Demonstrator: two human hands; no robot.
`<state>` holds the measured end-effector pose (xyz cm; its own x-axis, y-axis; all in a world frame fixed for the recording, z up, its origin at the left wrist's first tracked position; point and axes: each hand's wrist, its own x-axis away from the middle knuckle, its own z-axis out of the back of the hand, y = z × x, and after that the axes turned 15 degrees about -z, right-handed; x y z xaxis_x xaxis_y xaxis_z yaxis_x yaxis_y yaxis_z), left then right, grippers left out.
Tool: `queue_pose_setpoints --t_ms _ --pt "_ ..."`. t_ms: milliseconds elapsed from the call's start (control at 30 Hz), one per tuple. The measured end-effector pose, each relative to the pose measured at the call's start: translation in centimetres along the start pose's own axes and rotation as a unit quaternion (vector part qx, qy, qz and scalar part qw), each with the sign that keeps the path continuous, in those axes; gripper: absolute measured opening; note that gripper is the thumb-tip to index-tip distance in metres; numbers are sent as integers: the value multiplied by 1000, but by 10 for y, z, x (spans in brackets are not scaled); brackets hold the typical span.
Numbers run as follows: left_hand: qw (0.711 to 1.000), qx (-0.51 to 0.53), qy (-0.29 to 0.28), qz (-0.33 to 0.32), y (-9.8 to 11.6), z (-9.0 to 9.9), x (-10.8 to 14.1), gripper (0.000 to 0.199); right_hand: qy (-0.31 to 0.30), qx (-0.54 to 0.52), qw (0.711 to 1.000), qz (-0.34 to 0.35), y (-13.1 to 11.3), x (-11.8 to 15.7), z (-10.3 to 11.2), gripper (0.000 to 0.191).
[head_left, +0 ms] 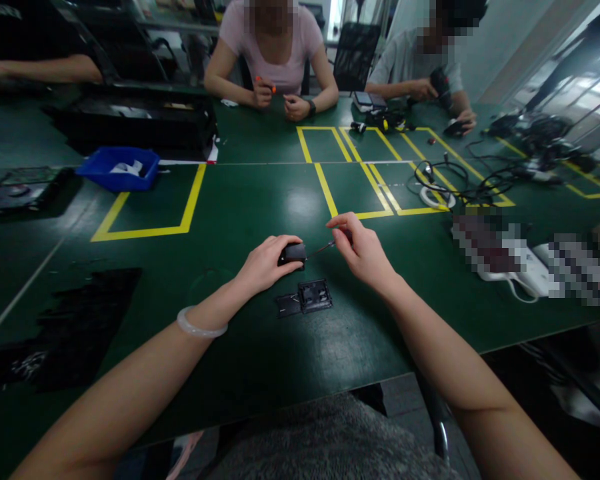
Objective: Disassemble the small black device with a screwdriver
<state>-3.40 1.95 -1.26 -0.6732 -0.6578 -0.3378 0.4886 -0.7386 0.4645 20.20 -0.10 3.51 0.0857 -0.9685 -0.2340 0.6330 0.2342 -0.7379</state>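
Near the middle of the table, my left hand (264, 265) is closed around a small, glossy black plastic case (294, 254), holding it at the tabletop. My right hand (367, 253) grips a thin screwdriver (322, 250); its handle is mostly hidden by the fingers. The metal shaft points left, its tip at or very near the case's right side; I cannot tell whether they touch. Just below lies an open black plastic housing (316, 295) with moulded inner parts, and a flat black piece (289, 305) lies against its left side.
A blue tray (120, 170) holds white scraps, with a large black casing (140, 123) behind it. Dark flat parts (87, 320) lie at left. Cables (445, 177) and a white power strip (535, 267) are on the right. Co-workers sit across the green table (260, 200).
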Motion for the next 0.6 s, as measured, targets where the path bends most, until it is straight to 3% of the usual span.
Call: queue_pose_setpoints --t_ms 600 --pt "1000 2 -1 2 1 0 0 40 -4 -34 999 -4 5 0 -1 17"
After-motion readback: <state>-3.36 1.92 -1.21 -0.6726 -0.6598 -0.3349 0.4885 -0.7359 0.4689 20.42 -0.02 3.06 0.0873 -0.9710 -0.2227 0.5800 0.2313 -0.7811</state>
